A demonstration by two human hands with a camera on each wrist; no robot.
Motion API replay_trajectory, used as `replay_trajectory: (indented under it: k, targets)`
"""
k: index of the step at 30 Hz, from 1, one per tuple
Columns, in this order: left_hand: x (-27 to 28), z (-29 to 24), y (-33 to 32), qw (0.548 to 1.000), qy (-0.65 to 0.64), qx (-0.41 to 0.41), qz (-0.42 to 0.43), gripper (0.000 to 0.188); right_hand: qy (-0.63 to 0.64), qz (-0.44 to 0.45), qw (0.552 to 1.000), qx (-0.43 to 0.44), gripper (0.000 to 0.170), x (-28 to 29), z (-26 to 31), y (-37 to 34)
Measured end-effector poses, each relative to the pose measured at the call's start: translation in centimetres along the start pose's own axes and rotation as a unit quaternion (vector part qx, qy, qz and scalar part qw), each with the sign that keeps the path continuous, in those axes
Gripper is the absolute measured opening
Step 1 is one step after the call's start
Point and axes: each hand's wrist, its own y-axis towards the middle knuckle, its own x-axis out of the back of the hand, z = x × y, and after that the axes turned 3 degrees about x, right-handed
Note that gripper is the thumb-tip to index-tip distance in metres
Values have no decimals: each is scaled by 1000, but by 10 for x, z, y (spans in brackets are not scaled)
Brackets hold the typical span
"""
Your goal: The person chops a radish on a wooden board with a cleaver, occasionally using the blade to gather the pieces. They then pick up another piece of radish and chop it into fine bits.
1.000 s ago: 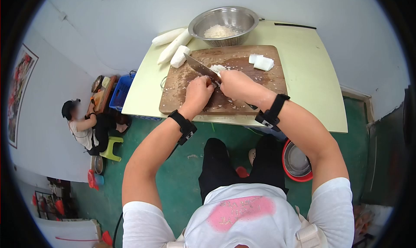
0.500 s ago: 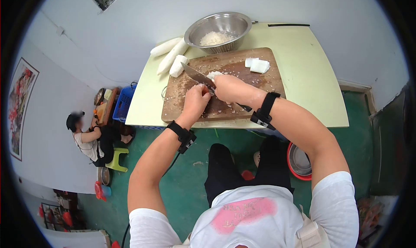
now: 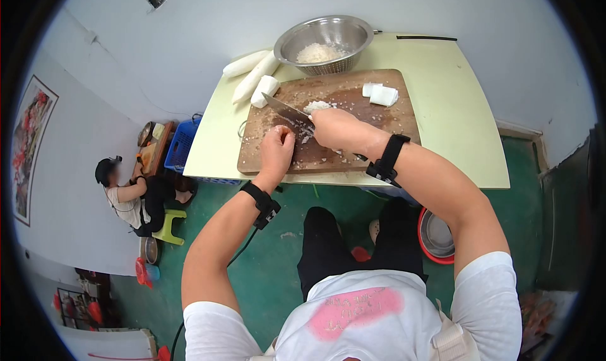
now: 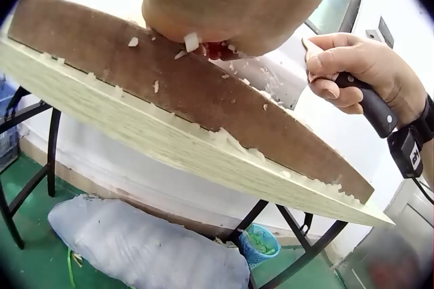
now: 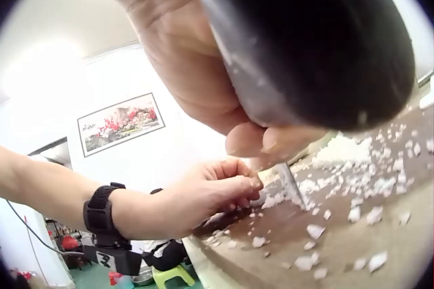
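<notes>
My right hand [image 3: 344, 130] grips the black handle [image 5: 319, 45] of a kitchen knife. Its broad blade [image 3: 287, 110] slants across the wooden cutting board [image 3: 252, 151], tip toward the far left. At the board's front left is my left hand [image 3: 276, 151], fingers curled in and a little apart from the blade. White crumbs cling to that hand in the left wrist view. A small heap of chopped white radish [image 3: 319, 105] lies behind the knife, with bits scattered over the board. Two pale radish slabs [image 3: 383, 96] sit at the board's far right.
A metal colander [image 3: 344, 65] holding white shreds stands behind the board. Whole white radishes [image 3: 255, 80] and a cut radish chunk [image 3: 265, 91] lie to its left. A person [image 3: 129, 197] sits on a green stool at left, near a blue crate [image 3: 182, 143].
My left hand has drawn back from the blade, to the left and toward me. The right hand still holds the knife in nearly the same place. The head view has shifted slightly.
</notes>
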Motion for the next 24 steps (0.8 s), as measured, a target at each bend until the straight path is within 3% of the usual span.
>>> replay_trajectory:
  k: [6, 9, 11, 15, 18, 20, 24]
  targets:
    - [2, 3, 8, 999, 5, 18, 26, 13, 43, 6, 999, -18, 12, 4, 5, -8]
    - [5, 6, 9, 999, 5, 38, 37, 13, 43, 64, 996, -42, 14, 3, 1, -2]
    - [0, 21, 8, 990, -122, 57, 30, 13, 49, 5, 999, -8, 16, -1, 2, -8]
    - [-4, 23, 1, 963, -254, 93, 6, 12, 123, 55, 989, -63, 16, 2, 11, -13]
    - [0, 22, -1, 964, -244, 107, -2, 11, 78, 34, 996, -31, 18, 4, 0, -9]
    - [3, 17, -2, 973, -208, 97, 11, 11, 12, -29, 999, -11, 20, 3, -14, -3]
    - [4, 15, -3, 981, -170, 95, 8, 12, -59, -32, 998, 2, 20, 13, -18, -10]
